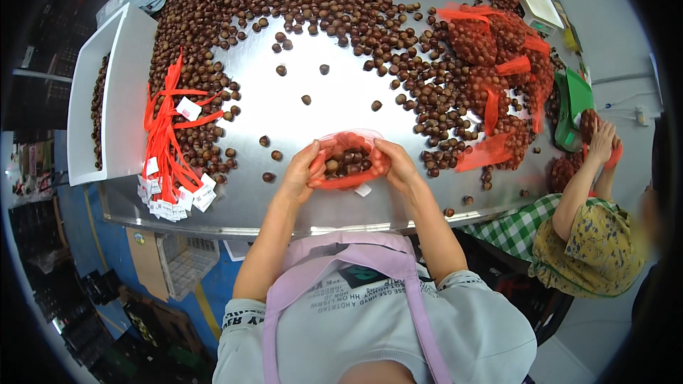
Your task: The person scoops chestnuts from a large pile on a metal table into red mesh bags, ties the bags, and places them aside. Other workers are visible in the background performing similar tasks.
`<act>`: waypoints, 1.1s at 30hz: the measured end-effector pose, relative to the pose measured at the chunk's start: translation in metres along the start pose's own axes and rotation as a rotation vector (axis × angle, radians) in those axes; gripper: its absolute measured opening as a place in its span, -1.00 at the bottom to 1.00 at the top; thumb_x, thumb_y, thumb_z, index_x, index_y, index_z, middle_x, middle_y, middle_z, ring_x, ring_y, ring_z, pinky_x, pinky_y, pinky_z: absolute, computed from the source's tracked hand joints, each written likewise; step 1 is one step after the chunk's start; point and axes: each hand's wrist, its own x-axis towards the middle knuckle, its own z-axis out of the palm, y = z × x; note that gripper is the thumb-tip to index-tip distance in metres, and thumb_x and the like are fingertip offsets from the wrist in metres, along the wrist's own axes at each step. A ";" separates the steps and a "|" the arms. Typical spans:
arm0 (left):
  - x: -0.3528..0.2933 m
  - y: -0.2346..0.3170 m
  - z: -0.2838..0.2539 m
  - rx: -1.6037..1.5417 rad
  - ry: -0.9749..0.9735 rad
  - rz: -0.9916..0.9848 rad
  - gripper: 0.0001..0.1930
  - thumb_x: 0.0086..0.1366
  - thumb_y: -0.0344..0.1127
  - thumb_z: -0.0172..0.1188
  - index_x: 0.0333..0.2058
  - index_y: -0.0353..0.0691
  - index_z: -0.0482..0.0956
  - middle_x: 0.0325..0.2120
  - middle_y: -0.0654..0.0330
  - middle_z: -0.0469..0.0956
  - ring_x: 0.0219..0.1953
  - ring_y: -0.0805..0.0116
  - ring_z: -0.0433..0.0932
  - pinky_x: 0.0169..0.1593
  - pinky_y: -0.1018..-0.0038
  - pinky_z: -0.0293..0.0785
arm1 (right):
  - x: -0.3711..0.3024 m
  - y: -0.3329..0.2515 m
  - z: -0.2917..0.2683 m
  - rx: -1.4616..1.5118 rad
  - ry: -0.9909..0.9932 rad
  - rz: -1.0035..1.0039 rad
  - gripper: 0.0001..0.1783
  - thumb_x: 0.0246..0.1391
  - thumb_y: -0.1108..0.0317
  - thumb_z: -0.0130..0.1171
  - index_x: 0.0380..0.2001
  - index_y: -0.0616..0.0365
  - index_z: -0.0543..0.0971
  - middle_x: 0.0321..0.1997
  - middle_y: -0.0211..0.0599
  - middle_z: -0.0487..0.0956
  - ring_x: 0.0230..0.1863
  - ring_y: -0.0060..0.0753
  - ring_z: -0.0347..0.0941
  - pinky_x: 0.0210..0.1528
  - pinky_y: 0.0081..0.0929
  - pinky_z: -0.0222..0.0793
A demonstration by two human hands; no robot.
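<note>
In the head view, an orange-red net bag (345, 184) lies directly between the fingers of the left hand (297, 174) and those of the right hand (400, 163), about equally near to both. The fingers on each side grip its rim and spread the mouth into an oval whose long axis runs from one set of fingers to the other, with the opening turned upward. Fine, stretchy mesh covers some fingertips, and glossy, rounded brown chestnuts (348, 161) sit inside the bag, below the level of the fingers; a small white tag (363, 190) hangs on the near side. Straight beyond the fingers, the smooth, reflective metal table (249, 121) carries a few scattered nuts, then a broad, dense heap (284, 0) of them. Left of the left fingers lies a limp bundle of flat red mesh strips (169, 135) with stiff white paper labels (203, 195) at its near end, and past it stands a smooth, straight-walled white bin (128, 99). Off to the right of the right fingers, plump, knobbly filled net bags (472, 43) lie piled, and farther right a co-worker's hand (602, 141) is beside a green tray (573, 103).
</note>
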 end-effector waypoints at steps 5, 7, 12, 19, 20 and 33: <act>0.005 0.001 0.010 0.109 0.056 0.040 -0.63 0.26 -0.10 -0.12 -0.20 -0.29 0.46 -0.85 0.49 0.02 -0.81 0.70 -0.08 -0.75 0.69 -0.17 | 0.012 -0.048 -0.015 -1.268 0.583 -0.561 -0.48 -0.06 -0.06 0.01 -0.20 0.17 0.41 -0.17 -0.15 0.37 -0.08 -0.22 0.24 -0.05 -0.24 0.13; 0.006 0.001 0.015 0.118 0.072 0.028 -0.64 0.26 -0.10 -0.12 -0.23 -0.29 0.47 -0.84 0.49 0.01 -0.81 0.70 -0.08 -0.74 0.68 -0.17 | 0.025 -0.058 -0.036 -1.638 0.837 -0.567 -0.36 -0.12 -0.13 0.03 -0.03 0.04 0.31 0.08 -0.11 0.19 0.16 -0.09 -0.02 0.09 0.03 -0.11; 0.006 0.004 0.021 0.149 0.111 0.005 -0.66 0.26 -0.11 -0.11 -0.27 -0.27 0.50 -0.84 0.50 0.00 -0.81 0.70 -0.08 -0.73 0.68 -0.17 | 0.044 -0.049 -0.057 -1.871 0.850 -0.470 -0.47 -0.15 -0.12 0.04 -0.06 -0.26 0.36 0.10 -0.23 0.13 0.14 -0.04 -0.04 -0.05 0.12 0.01; 0.006 0.002 0.022 0.183 0.138 0.016 -0.67 0.25 -0.13 -0.09 -0.30 -0.27 0.52 -0.82 0.51 0.02 -0.79 0.71 -0.06 -0.70 0.68 -0.16 | 0.049 -0.046 -0.060 -1.728 0.750 -0.723 -0.72 -0.17 0.18 0.12 -0.30 -0.09 0.47 -0.22 -0.22 0.32 -0.32 -0.10 0.35 -0.48 -0.26 0.38; 0.006 0.003 0.023 0.179 0.142 0.025 -0.67 0.25 -0.13 -0.09 -0.30 -0.27 0.52 -0.82 0.51 0.02 -0.79 0.71 -0.07 -0.70 0.68 -0.17 | 0.051 -0.047 -0.061 -1.647 0.736 -0.716 -0.73 -0.17 0.18 0.12 -0.31 -0.08 0.47 -0.24 -0.20 0.32 -0.37 -0.09 0.37 -0.46 -0.26 0.38; 0.002 -0.002 0.034 0.529 0.274 0.193 -0.70 0.25 -0.18 -0.10 -0.36 -0.25 0.55 -0.83 0.34 0.29 -0.80 0.65 0.21 -0.69 0.66 0.13 | -0.004 -0.059 -0.012 0.221 0.139 -0.080 -0.80 0.07 0.28 -0.10 -0.44 0.19 0.40 -0.64 -0.54 0.22 -0.77 -0.83 -0.08 -0.84 -0.89 -0.27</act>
